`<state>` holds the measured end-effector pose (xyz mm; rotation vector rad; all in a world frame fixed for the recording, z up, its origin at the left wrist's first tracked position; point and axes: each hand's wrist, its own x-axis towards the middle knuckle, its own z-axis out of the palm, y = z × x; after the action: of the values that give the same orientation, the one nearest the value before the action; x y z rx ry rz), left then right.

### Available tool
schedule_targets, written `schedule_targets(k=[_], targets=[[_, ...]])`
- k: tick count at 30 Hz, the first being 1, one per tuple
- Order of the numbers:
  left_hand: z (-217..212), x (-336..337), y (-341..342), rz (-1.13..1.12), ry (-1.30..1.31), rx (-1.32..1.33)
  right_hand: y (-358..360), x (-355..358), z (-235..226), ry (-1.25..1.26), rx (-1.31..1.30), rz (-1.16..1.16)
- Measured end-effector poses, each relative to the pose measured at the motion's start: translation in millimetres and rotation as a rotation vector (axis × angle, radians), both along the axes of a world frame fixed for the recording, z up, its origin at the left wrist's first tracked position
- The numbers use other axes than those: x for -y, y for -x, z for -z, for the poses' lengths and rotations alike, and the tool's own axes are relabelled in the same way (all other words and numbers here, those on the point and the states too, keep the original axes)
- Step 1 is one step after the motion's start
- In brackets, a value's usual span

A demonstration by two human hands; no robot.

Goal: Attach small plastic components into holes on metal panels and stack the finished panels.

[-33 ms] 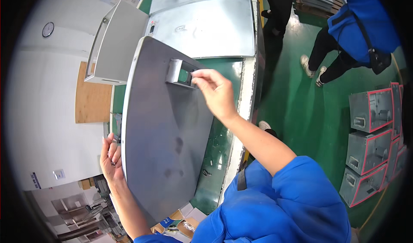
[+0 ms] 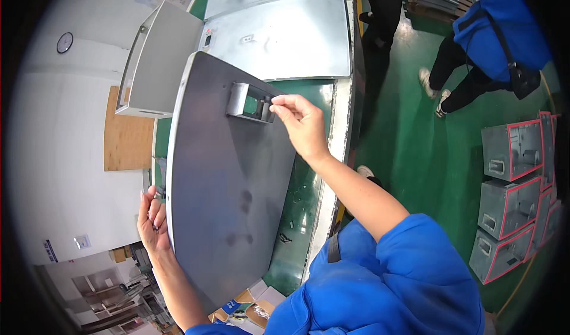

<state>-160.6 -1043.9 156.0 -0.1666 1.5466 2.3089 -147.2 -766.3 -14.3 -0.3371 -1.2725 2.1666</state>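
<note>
A large grey metal panel (image 2: 231, 175) stands tilted on the green-topped workbench in front of me. Near its upper end a rectangular metal frame (image 2: 238, 100) juts out around a cut-out, through which green shows. At the right side of that frame, my right hand (image 2: 304, 124) pinches thumb and forefinger together; whatever is between the fingertips is too small to make out. Beyond the panel's left edge is my left hand (image 2: 153, 225), its fingers curled. Small dark bits show in its palm, but their kind is unclear.
Flat metal panels (image 2: 285, 35) lie farther along the bench (image 2: 309, 210). A grey metal box (image 2: 163, 56) stands at the left. An open carton (image 2: 261, 314) of small parts sits near me. At the right, a person in blue (image 2: 504, 38) stands near stacked metal boxes (image 2: 507, 207).
My right fingertips have shifted slightly right along the frame's edge. The panel has moved a little to the left. My left hand stays about where it was, fingers curled.
</note>
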Motion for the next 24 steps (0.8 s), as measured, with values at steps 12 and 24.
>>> schedule_targets(k=[12, 24], targets=[[-5, -4, -7, -0.117, 0.035, 0.016, 20, 6, 19, -0.532, 0.254, 0.099], [-4, -2, -5, -0.138, 0.055, -0.006, 31, 6, 11, -0.575, 0.427, 0.018]])
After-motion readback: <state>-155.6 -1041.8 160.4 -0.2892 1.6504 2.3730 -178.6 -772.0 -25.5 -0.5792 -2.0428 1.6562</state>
